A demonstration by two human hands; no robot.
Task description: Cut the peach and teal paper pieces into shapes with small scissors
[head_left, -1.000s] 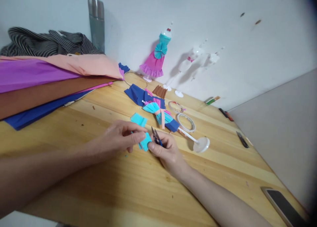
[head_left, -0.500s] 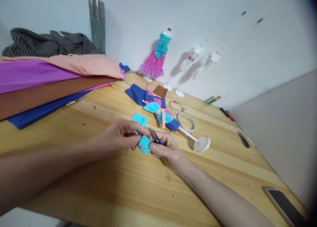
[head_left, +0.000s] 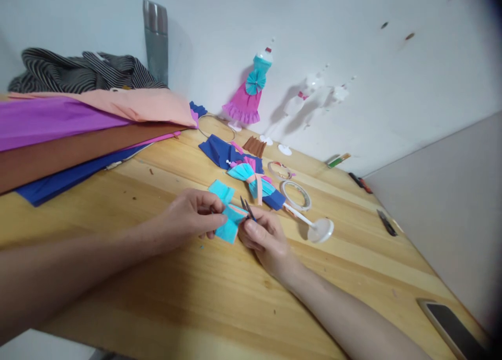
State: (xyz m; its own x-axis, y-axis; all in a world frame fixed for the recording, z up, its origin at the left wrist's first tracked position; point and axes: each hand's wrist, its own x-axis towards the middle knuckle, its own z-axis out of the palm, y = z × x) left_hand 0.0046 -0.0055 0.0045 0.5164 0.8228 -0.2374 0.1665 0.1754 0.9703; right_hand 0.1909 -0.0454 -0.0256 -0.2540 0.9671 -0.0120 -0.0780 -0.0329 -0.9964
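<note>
Item: one cyan piece (head_left: 227, 232), folded or creased, a peach strip along its upper edge; held above the worktop (head_left: 243, 307), unattached to any form. Left hand (head_left: 204, 213): thumb and fingers pinched on this piece. Right hand (head_left: 270, 239): closed around small dark snips (head_left: 247, 209), blades slightly parted, just beside the piece's right edge; whether they touch it cannot be told. The hands sit near each other, the piece between.

Done, by appearance: one upright form with cyan bodice (head_left: 261, 64), pleated rosette (head_left: 255, 81) and magenta skirt (head_left: 243, 102), seemingly complete. Part done, in judgement: a form lying on its side, its round white base (head_left: 320, 230) to the right; about it, navy paper (head_left: 215, 149) and a cyan bow (head_left: 241, 172) bound by a peach band (head_left: 257, 187). Undressed: two white forms (head_left: 297, 103) by the wall. Loose: a second cyan piece (head_left: 222, 191), flat behind the hands.
</note>
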